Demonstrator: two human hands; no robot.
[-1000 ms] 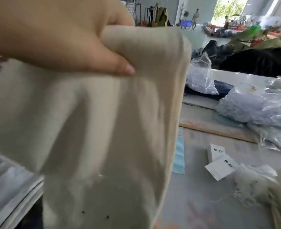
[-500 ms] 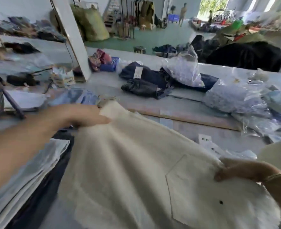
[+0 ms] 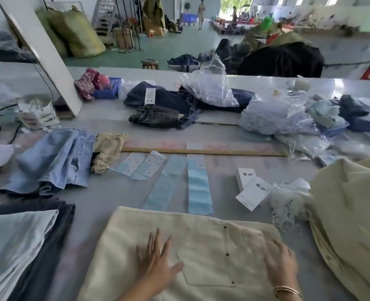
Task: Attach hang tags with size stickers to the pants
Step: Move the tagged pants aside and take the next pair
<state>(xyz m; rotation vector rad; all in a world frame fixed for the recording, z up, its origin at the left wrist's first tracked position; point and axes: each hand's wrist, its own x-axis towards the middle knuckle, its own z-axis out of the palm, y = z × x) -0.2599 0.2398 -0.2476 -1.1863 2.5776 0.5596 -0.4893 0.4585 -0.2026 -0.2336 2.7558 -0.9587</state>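
Now pressed flat, fingers spread: left hand (image 3: 155, 260) on cream pants (image 3: 123, 246) | right hand (image 3: 280, 260), flat, beside back pocket (image 3: 210, 257) | hang tags (image 3: 252, 191) well beyond right hand

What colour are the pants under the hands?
Cream, an off-white, with small dark buttons: the pants, seen in the head view.

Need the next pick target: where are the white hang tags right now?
Head view, right of centre on the table: the white hang tags lie between the blue sticker strip and the bundle of white strings, beyond the cream pants.
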